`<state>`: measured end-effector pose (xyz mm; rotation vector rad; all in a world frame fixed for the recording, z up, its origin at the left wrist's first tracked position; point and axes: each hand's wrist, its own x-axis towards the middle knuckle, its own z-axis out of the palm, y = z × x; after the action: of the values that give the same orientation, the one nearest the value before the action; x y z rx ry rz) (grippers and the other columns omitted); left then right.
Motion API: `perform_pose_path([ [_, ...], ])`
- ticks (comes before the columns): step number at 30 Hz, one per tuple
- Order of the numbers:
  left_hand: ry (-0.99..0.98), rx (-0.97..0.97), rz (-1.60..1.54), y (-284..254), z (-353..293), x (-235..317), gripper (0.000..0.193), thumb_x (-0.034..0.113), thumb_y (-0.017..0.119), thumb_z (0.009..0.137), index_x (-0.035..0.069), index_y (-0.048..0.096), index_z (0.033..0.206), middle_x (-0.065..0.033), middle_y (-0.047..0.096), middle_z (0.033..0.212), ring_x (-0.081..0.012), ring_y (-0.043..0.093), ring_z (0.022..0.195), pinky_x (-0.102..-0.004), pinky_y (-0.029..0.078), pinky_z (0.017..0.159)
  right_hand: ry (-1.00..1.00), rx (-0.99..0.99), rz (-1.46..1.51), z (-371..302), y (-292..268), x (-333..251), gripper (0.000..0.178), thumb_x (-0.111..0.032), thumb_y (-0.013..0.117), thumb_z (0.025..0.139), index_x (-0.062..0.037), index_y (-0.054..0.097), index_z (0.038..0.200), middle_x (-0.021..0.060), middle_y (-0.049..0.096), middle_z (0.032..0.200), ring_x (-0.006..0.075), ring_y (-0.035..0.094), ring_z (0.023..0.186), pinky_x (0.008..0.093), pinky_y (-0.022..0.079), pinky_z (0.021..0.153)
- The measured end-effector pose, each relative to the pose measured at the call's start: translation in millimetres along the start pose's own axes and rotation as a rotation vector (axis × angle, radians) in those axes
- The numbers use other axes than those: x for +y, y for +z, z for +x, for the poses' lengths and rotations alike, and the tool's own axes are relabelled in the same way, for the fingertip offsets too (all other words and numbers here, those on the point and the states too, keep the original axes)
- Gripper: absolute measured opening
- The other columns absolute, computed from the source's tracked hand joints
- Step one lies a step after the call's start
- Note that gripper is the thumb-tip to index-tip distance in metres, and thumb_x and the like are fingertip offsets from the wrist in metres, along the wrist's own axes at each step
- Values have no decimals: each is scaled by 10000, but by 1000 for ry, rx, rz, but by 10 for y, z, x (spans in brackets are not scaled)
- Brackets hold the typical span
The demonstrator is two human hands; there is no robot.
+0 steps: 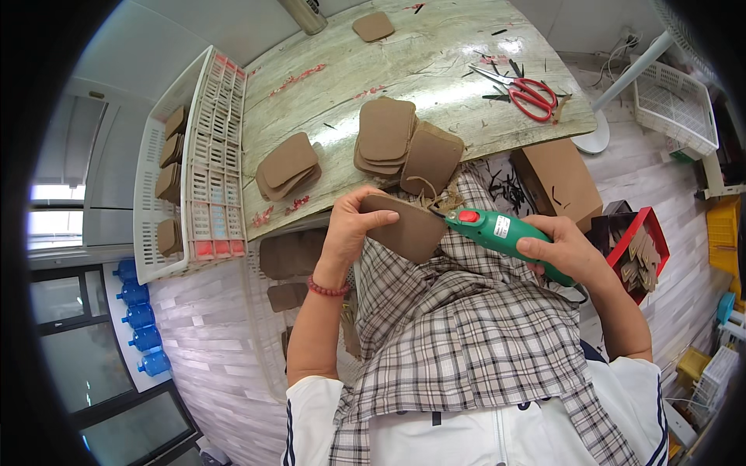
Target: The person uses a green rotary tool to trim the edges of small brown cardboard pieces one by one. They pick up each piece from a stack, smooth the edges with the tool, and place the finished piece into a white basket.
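Over my lap, my left hand (353,225) pinches a brown rounded-square pad (408,231) by its left edge, thumb on top. My right hand (563,247) is wrapped round a green handheld power tool (497,233) with a red switch. The tool's thin tip meets the pad's upper right corner, where thin curled brown strips hang. Whether the tip cuts into the edge is too small to tell. Just beyond, at the table's near edge, are a pile of matching pads (385,132), a leaning pad (433,158) and a smaller pile (287,167).
Red-handled scissors (532,99) lie among black scraps on the table (326,85). One pad (374,27) sits at its far side. A white crate (214,155) stands left. On the right are a cardboard box (558,182) and a red-edged bin (659,241) of brown pieces.
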<state>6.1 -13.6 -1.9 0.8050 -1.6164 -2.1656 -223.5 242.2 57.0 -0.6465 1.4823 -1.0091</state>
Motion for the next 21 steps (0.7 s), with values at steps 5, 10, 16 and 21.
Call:
perform_pose_path([
  [5,-58,-40,31,72,-13,6,216,-32,750,727,12,657,917,-39,686,844,-99,627,742,-242,500,710,2,-20,-17,19,16,8,385,-302,687,882,27,636,1075,19,587,762,67,527,609,224,439,542],
  [10,-98,-74,65,149,-15,-5,210,-10,775,711,28,669,888,-10,675,821,-81,613,739,-233,497,694,-30,-8,-22,47,79,15,385,-301,686,883,31,634,1072,14,575,744,60,515,598,223,427,534],
  [16,-180,-141,43,231,-14,52,222,-34,769,712,25,653,893,-11,672,824,-80,615,736,-229,505,698,-25,-9,-35,88,108,20,391,-313,684,885,18,637,1089,2,573,723,56,511,596,220,430,543],
  [21,-251,-188,127,215,13,86,247,-49,775,696,26,648,894,-10,668,830,-75,620,752,-218,503,700,-38,-23,-5,155,157,0,409,-319,686,884,19,634,1107,6,574,713,60,519,597,224,442,549],
])
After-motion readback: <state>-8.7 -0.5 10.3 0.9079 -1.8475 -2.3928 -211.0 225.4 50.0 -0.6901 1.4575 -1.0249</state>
